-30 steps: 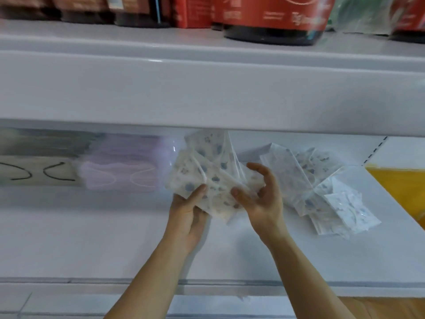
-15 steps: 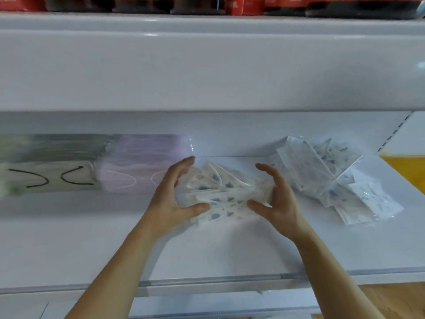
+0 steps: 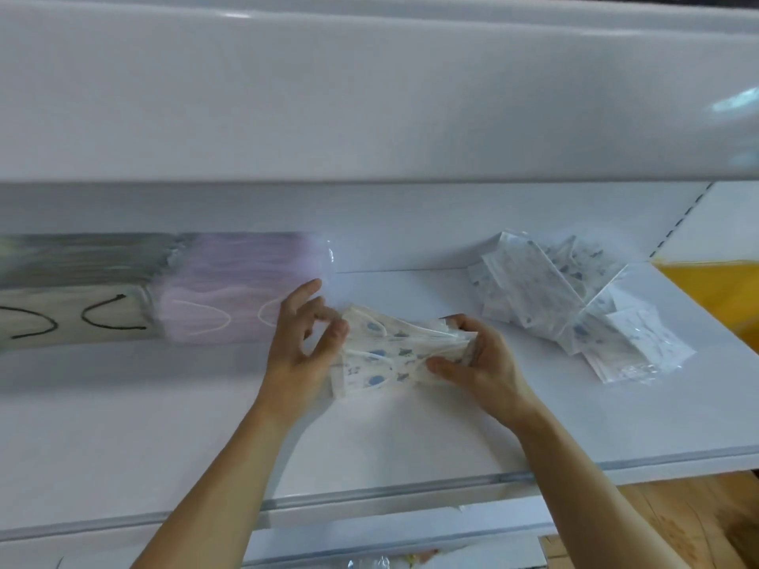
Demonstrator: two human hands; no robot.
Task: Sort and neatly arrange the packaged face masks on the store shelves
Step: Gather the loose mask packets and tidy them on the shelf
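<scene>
- One bundle of patterned masks [image 3: 386,355], white with blue shapes, is held at the centre of the shelf [image 3: 410,437], with its lower edge resting on the shelf surface.
- The left hand [image 3: 302,347] is set against the bundle's 9 o'clock end; its thumb and curled fingers are pinched on the upper corner of the packs, while the index finger is stretched out toward 12 o'clock.
- The right hand [image 3: 480,363] is closed round the bundle's 3 o'clock end, with the thumb laid along the front face and the fingers curled over the top edge.
- One loose pile of patterned packs [image 3: 575,305] is seen at 2 o'clock from the hands, well apart from the bundle; the packs lie overlapped at different angles, and their number cannot be counted.
- One row of lilac masks [image 3: 242,289] is stood at 10 o'clock, just beside the left hand; whether the fingers touch it cannot be told.
- One row of grey and beige masks [image 3: 74,289] with black ear loops is placed further toward 9 o'clock, touching the lilac row; this part is blurred.
- The shelf is white and smooth, edged at the front by a clear strip [image 3: 369,496].
- An upper shelf front [image 3: 369,100], also white, is shown across 12 o'clock.
- A yellow surface [image 3: 714,297] is visible at 3 o'clock, and a wooden floor [image 3: 698,519] at 5 o'clock.
</scene>
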